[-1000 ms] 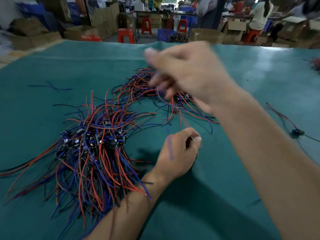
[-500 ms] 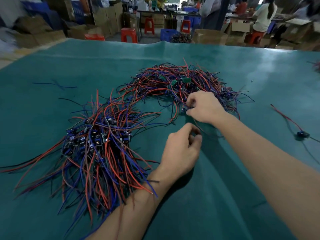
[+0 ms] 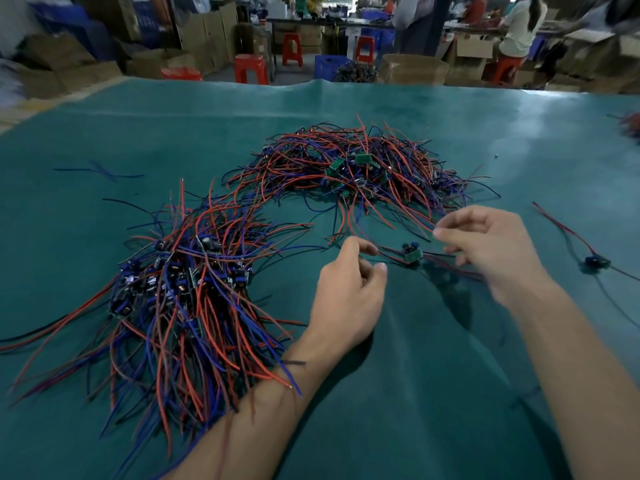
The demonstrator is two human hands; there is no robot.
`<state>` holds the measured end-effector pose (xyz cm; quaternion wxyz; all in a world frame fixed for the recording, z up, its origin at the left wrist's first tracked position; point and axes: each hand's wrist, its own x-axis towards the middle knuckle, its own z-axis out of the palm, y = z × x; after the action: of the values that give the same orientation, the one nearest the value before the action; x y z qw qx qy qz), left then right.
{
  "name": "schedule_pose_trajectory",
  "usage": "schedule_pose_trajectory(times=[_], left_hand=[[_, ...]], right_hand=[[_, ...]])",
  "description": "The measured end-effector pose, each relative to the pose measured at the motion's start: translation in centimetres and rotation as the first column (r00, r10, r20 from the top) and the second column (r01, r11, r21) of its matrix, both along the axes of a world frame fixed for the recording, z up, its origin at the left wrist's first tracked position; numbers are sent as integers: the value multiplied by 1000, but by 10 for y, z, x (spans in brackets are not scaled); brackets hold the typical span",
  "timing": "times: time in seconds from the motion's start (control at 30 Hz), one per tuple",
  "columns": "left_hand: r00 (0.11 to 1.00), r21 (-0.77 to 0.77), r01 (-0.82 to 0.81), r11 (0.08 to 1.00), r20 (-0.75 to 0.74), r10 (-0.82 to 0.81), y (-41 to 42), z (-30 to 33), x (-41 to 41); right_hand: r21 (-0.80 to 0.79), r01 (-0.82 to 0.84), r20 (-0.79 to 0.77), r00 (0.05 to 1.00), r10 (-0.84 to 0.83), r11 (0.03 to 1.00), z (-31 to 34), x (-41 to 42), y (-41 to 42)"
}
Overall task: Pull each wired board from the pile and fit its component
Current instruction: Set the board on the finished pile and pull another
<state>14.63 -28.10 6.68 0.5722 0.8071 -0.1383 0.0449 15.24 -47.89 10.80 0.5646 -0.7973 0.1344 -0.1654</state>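
A green tabletop carries two big heaps of red, blue and black wires. The far heap lies toward the middle back, with a few small green boards showing on top; how many it holds in all cannot be counted. The near heap spreads at the left, with dark parts on its boards, and the left forearm lies over its loose wire ends.

One small green board with dark parts on top sits just in front of the far heap, between the two hands. The left hand has its fingers curled, the thumb and forefinger pinching the board's wire just left of the board. The right hand is blurred; its fingers are bent and loosely spread just right of the board, and whether they grip the wires there cannot be told.

One more wired part, dark, lies alone at the right, well apart from the heaps. One loose blue wire lies at the far left. Beyond the tabletop stand four red stools and cardboard boxes.
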Motion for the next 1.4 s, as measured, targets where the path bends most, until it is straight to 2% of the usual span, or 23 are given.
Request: schedule_pose_trajectory(times=[0.1, 0.2, 0.37, 0.47, 0.67, 0.9, 1.0, 1.13, 1.3, 1.4], left_hand=[[1000, 10, 5, 1000, -7, -5, 0, 0, 0], [1000, 25, 12, 1000, -9, -12, 0, 1, -1], [1000, 56, 13, 998, 5, -14, 1, 4, -3], [1000, 58, 13, 998, -1, -13, 1, 6, -4], [999, 114, 16, 993, 44, -21, 2, 10, -6], [997, 112, -3, 994, 75, -6, 2, 11, -7], [996, 114, -16, 993, 85, 6, 2, 11, -6], [999, 99, -12, 995, 54, 7, 1, 11, -6], [995, 98, -27, 995, 98, 17, 2, 11, -7], [996, 70, -14, 997, 94, 7, 3, 11, -8]], right_hand=[[-363, -95, -77, 994, 72, 927, -13, 2, 13], [-499, -161, -106, 987, 125, 851, -12, 1, 19], [-501, -264, -209, 961, 180, 824, -7, -10, 14], [-395, -340, -258, 933, 252, 854, -5, -13, 11], [-172, -334, -148, 939, 310, 927, -9, -12, 12], [-404, -190, -150, 979, 141, 895, -18, -6, 23], [-457, -181, -148, 981, 126, 871, -19, -5, 30], [-466, -186, -112, 982, 151, 865, -17, -9, 38], [-438, -170, -98, 985, 141, 883, -16, -11, 33], [-447, -175, -129, 983, 131, 877, -14, -10, 30]])
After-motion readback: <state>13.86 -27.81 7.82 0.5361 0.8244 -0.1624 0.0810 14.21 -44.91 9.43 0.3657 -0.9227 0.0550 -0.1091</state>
